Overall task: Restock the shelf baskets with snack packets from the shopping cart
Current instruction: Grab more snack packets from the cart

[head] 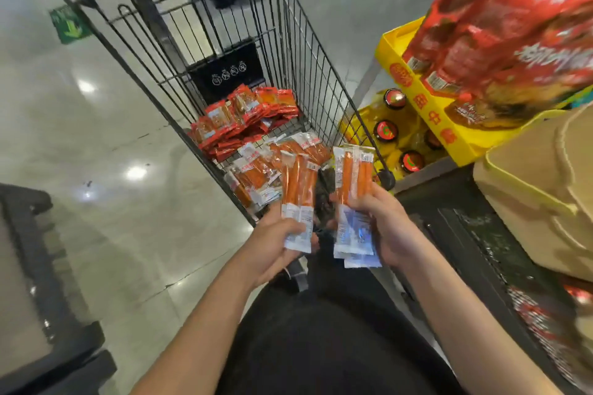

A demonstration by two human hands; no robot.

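Above the shopping cart (256,80), left hand (276,253) and right hand (390,234) each hold snack packets (298,199), fingers clamped on the lower ends; light, slick, floppy film, probably best gripped mid-length in bunches.

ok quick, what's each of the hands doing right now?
Left hand: grips a bunch of orange stick packets.
Right hand: grips a second bunch of packets.

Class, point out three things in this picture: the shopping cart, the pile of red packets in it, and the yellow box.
shopping cart (290,51), head view, on its right wire side.
red packets (247,119), head view, middle of the pile.
yellow box (431,112), head view, on its printed front wall.
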